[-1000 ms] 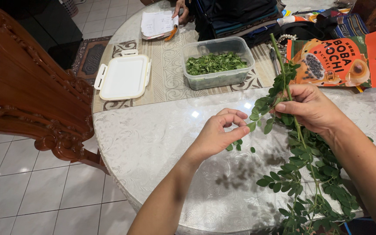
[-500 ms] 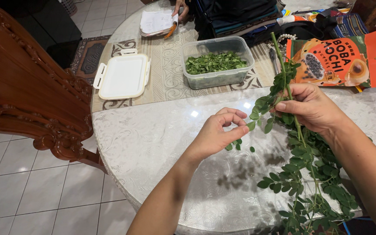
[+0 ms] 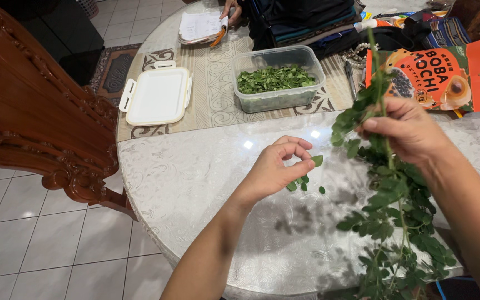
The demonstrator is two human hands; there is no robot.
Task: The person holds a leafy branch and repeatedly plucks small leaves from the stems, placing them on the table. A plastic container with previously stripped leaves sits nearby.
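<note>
Over the white table (image 3: 195, 183), I see the left hand (image 3: 276, 169) pinching small green leaves (image 3: 316, 160); the right hand (image 3: 406, 130) grips a leafy branch (image 3: 387, 194)

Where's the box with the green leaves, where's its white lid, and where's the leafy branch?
Clear box of leaves (image 3: 305, 66): head view, on its bare right wall.
White lid (image 3: 158, 98): head view, middle of its flat top.
Leafy branch (image 3: 398, 197): head view, on leaves below the right hand (image 3: 409, 130).

Table cover (image 3: 206, 183): glossy white embossed plastic, catching lamp glare. Storage tub (image 3: 278, 78): clear smooth plastic; its lid (image 3: 156, 97): matt white plastic. Chair (image 3: 40, 111): carved, polished dark wood; snack pouch (image 3: 437, 75): shiny printed foil.
</note>
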